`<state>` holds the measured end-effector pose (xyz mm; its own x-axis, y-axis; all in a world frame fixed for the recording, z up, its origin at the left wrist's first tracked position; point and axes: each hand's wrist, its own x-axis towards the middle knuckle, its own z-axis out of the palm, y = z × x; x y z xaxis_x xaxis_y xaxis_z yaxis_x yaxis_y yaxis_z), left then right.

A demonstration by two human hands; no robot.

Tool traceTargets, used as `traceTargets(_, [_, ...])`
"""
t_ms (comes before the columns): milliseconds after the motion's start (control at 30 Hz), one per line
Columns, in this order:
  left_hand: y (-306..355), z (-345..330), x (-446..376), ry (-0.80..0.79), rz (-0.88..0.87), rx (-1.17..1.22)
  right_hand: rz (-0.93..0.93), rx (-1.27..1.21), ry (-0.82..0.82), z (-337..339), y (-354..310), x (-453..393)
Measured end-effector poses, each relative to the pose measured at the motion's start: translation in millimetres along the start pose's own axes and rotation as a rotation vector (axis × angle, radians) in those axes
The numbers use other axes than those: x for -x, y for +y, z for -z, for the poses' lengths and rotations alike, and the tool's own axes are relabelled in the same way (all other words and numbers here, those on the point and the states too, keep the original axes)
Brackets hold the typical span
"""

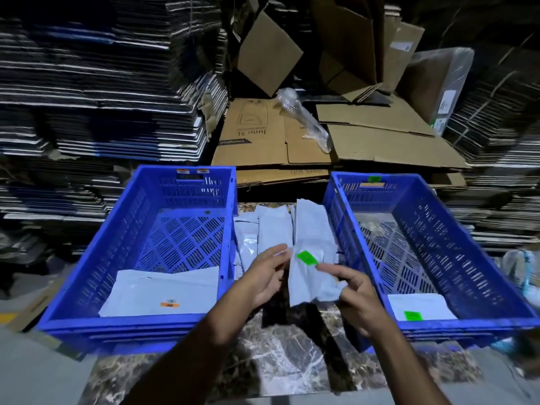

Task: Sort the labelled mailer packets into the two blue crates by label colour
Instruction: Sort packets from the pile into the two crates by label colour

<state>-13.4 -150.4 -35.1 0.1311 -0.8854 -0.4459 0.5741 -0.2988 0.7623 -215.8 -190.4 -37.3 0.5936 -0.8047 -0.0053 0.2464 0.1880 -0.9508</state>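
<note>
The right hand (355, 290) is pinching the lower right edge of a grey mailer packet (311, 252) between thumb and curled fingers, crumpling the plastic there, while the left hand (267, 273) is reaching in beside the packet's left edge with fingers loosely extended; whether those fingers are actually touching the packet is hard to tell through the motion blur. The held packet is standing nearly upright in the middle of the frame, between the two crates, and is showing a bright green label (306, 257) on its lower half. Behind and to the left of it, a loose pile of grey packets (264, 229) is lying on the dark marbled surface (292, 361) in the gap between the crates. The blue crate on the left (87, 276) is holding one flat packet with an orange label (171, 287) at its near end. The blue crate on the right (482, 244) is holding one flat packet with a green label (420, 309) at its near end, and a small green tag is sitting on its far rim. Flattened brown cardboard boxes (321, 135) are lying across the upper centre of the frame, with tall stacks of folded cartons (102, 83) filling the upper left and right.
</note>
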Motion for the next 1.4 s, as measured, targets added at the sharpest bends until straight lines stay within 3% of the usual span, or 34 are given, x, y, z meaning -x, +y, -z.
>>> traceTargets(133, [3.9,1.1,4.2,-0.086,-0.124,-0.010,0.005,0.337,-0.132,10.4,-1.7,12.8])
traceTargets(200, [6.4,3.2,7.2,-0.152,-0.181,-0.076,0.020,0.413,-0.122,11.9,0.5,13.9])
traceTargets(400, [-3.2,0.1,11.1,-0.262,-0.272,-0.137,-0.031,0.037,0.159,-10.9,3.6,8.8])
traceTargets(733, [1.5,-10.3,26.4,-0.277,-0.346,-0.278,0.121,0.478,0.033,-2.4,-22.7,4.9])
traceTargets(1100, [0.7,-43.0,27.1,-0.245,-0.494,-0.440,0.148,0.584,-0.073,24.4,-49.0,5.8])
traceTargets(1267, [-3.9,-66.0,4.0,-0.256,-0.507,-0.534,0.203,0.695,-0.054,66.4,-89.5,-4.0])
traceTargets(1400, [-14.9,-87.2,-25.1,-0.205,-0.505,-0.812,0.234,0.961,0.021,133.9,-127.8,-20.3])
